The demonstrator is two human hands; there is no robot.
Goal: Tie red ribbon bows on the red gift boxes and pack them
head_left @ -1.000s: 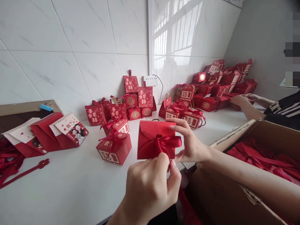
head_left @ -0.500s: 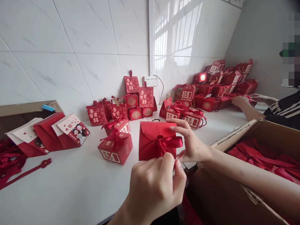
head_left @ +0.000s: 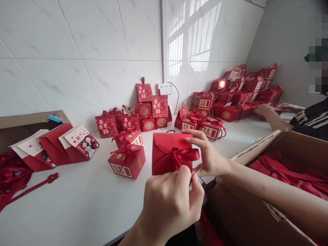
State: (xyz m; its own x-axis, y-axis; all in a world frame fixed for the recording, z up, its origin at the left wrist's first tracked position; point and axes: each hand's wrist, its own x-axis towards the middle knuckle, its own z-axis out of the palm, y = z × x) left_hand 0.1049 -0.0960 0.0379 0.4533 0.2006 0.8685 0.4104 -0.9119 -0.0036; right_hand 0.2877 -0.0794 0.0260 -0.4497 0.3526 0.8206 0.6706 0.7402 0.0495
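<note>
A plain red gift box [head_left: 165, 150] with a rounded flap stands on the white counter [head_left: 84, 201] in front of me. A red satin ribbon [head_left: 183, 156] is tied across its front. My left hand [head_left: 170, 205] is closed, thumb and forefinger pinching the ribbon's lower end at the box's bottom right. My right hand [head_left: 207, 153] reaches in from the right, its fingers curled on the box's right side by the bow.
Finished red boxes [head_left: 127, 160] with bows stand left of it, more are stacked by the tiled wall [head_left: 151, 109] and far right [head_left: 238, 95]. Flat red sleeves [head_left: 66, 143] lie left. An open carton [head_left: 258, 201] of ribbons sits right. Another person's hand [head_left: 263, 110] works beyond.
My left hand has shifted slightly right while keeping its pinch on the ribbon end. The box and my right hand have barely moved.
</note>
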